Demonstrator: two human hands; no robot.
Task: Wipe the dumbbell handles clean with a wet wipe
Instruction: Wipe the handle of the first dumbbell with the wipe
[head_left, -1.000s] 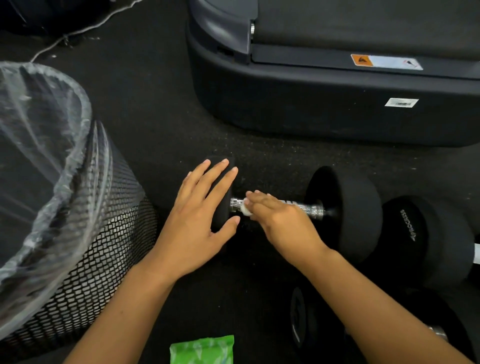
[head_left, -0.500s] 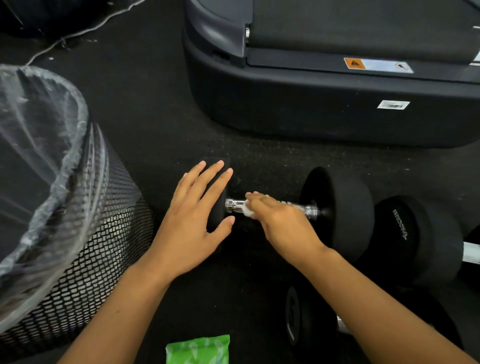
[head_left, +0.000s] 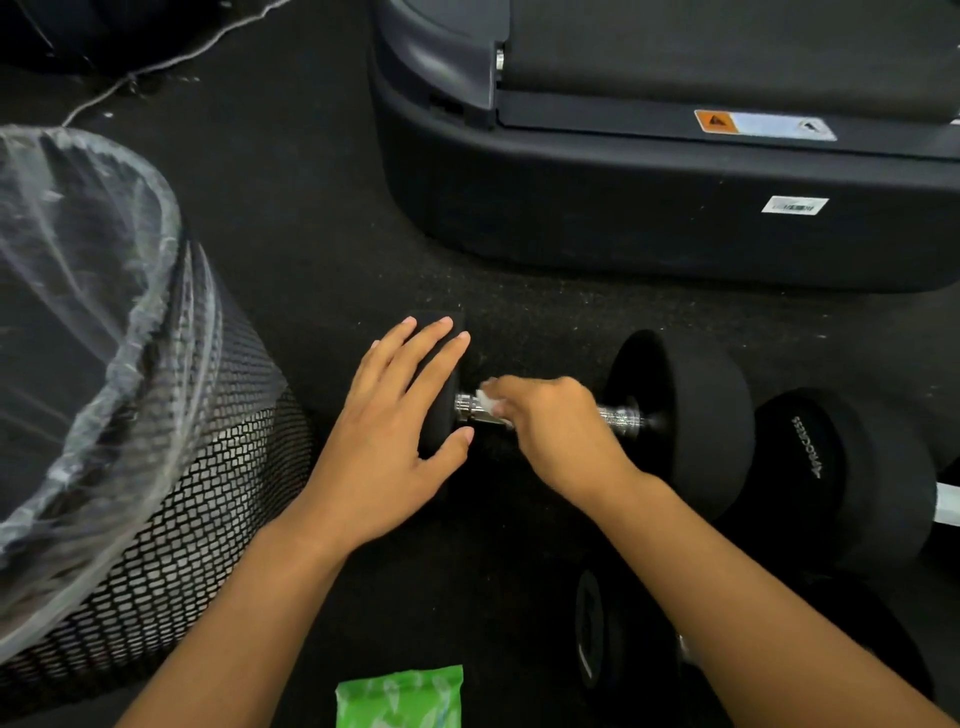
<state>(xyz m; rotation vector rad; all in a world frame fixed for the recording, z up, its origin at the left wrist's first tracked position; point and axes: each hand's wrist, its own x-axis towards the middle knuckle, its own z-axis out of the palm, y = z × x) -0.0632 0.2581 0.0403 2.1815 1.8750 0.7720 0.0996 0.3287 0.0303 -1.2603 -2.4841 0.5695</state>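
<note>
Dumbbell lies on the floor at centre; its handle sits under the right hand, whose curled grip pinches a wet wipe. At nine o'clock, the left hand rests flat, fingers straight, on the near weight head.

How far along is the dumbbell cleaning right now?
Midway at best. In hand: the right hand rubs a white wipe along the chrome handle of one dumbbell, near its left end, while the left hand lies flat on that end's weight. Left: two more dumbbells lie nearby, untouched; whether they are already clean cannot be told. The wipe pack lies close.
</note>
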